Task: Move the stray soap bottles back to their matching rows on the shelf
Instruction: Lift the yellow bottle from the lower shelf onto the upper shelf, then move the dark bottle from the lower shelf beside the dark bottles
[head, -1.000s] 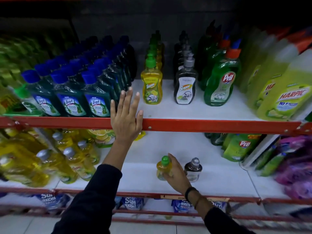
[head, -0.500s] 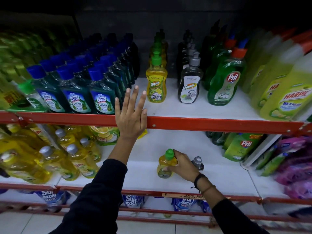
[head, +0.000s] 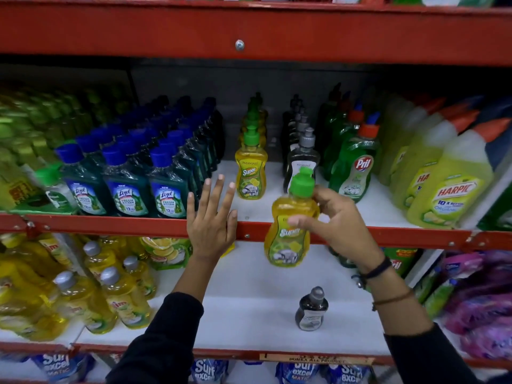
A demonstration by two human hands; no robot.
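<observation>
- Right now we're gripping the yellow Super bottle in our right hand: fingers curled round its shoulder and label, thumb side near the green cap. It's off the shelf, in mid-air in front of the red shelf rail, roughly upright with the label facing us.
- We're resting our left hand flat on that rail, fingers spread wide, holding nothing. Likely we're bracing ourselves, and it's clear of the landing spot.
- We're judging the target to be the yellow Super row on the upper shelf, just up and left of the held bottle. Same green cap, same label, so it matches.
- We're seeing bare shelf in front of that row's lead bottle, so the slot looks free. The grip is high on the bottle, which leaves its base free for setting down.
- We're leaving one stray for later: the small dark bottle with a grey cap, standing alone on the lower shelf. It appears to match the dark Super row beside the yellow one.
</observation>
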